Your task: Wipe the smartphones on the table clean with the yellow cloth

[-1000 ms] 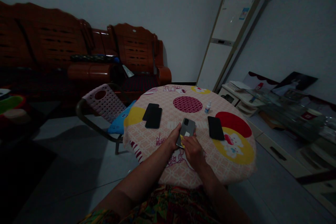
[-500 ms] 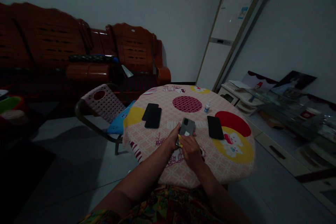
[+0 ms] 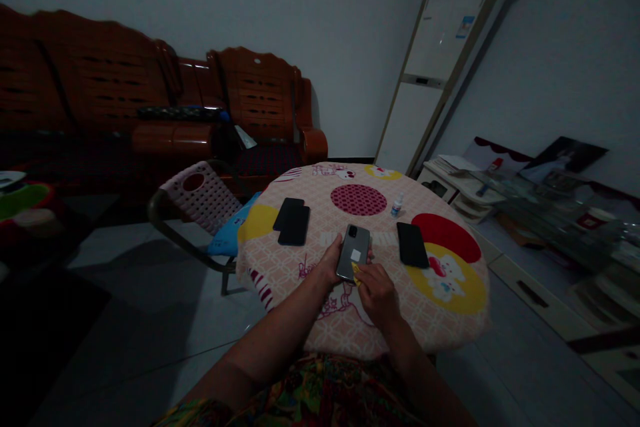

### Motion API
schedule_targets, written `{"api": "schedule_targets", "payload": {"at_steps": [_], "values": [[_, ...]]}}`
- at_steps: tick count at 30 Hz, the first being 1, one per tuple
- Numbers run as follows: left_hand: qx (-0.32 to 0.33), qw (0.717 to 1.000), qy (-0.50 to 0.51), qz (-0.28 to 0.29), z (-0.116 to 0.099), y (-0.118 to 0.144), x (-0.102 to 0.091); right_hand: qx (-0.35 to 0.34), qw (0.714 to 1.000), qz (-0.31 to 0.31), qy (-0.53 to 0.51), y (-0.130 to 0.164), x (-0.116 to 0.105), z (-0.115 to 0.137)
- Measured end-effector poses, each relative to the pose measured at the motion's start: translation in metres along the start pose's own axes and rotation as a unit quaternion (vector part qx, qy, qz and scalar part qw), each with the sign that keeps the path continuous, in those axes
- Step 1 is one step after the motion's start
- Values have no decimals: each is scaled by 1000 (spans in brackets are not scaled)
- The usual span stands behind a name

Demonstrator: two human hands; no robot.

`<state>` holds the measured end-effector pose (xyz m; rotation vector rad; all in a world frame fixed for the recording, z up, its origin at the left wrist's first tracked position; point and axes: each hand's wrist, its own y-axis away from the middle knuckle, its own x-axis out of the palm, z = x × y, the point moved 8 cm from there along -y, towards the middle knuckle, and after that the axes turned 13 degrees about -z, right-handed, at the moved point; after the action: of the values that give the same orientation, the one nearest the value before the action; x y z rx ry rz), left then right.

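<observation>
- Grey phone point(image 3: 353, 252): slim, flat rectangle with rounded corners, matt grey back turned up, dark camera block at its far end, small pale square label near the middle. It lies over the near middle of the table, gripped at its left edge.
- Left hand point(image 3: 331, 267): fingers wrapped round the grey phone's left edge and near corner, grasping it.
- Right hand point(image 3: 376, 289): fingers pinched together on a yellow cloth point(image 3: 355, 271), a small soft scrap pressed at the phone's near right corner.
- Round table point(image 3: 280, 267): draped in a pink cloth with a fine lattice print, broken by yellow, red and maroon discs and cartoon figures; the hem hangs over the rim.
- Black phones point(image 3: 293, 222): two glossy dark slabs, overlapping, on the table's left part, well apart from the hands.
- Black phone point(image 3: 412, 244): single glossy slab, screen dark, on the right part, just beside a red disc.
- Small bottle point(image 3: 397, 205): pale plastic, upright, near the far right rim.
- Chair point(image 3: 200, 197): pink perforated plastic back on a dark tube frame, a blue cushion on the seat, left of the table.
- Wooden sofa point(image 3: 150, 100): reddish brown, carved slatted backs, against the far wall.
- Room: dim, pale plain walls, grey tiled floor; a tall white cabinet unit point(image 3: 440, 60) in the far corner; a low white shelf point(image 3: 465, 187) with papers along the right wall.
</observation>
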<state>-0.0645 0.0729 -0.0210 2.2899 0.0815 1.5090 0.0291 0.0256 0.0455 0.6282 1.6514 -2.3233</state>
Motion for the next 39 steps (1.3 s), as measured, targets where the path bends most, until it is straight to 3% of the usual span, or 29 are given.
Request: {"api": "schedule_targets", "payload": {"at_steps": [4, 11, 20, 25, 33, 39], "values": [[-4, 1000, 4, -1, 0, -2, -1, 16, 1000, -1, 16, -3, 1, -4], [-13, 999, -19, -33, 3, -3, -4, -14, 999, 52, -2, -20, 29, 17], [-11, 1000, -8, -17, 3, -4, -1, 14, 1000, -7, 6, -5, 0, -10], [-14, 1000, -3, -23, 2, 0, 0, 43, 999, -16, 21, -1, -2, -19], [-5, 991, -34, -129, -1, 2, -13, 97, 992, -63, 41, -11, 1, -44], [-13, 995, -27, -92, 1, 3, -7, 94, 992, -81, 17, -9, -4, -35]]}}
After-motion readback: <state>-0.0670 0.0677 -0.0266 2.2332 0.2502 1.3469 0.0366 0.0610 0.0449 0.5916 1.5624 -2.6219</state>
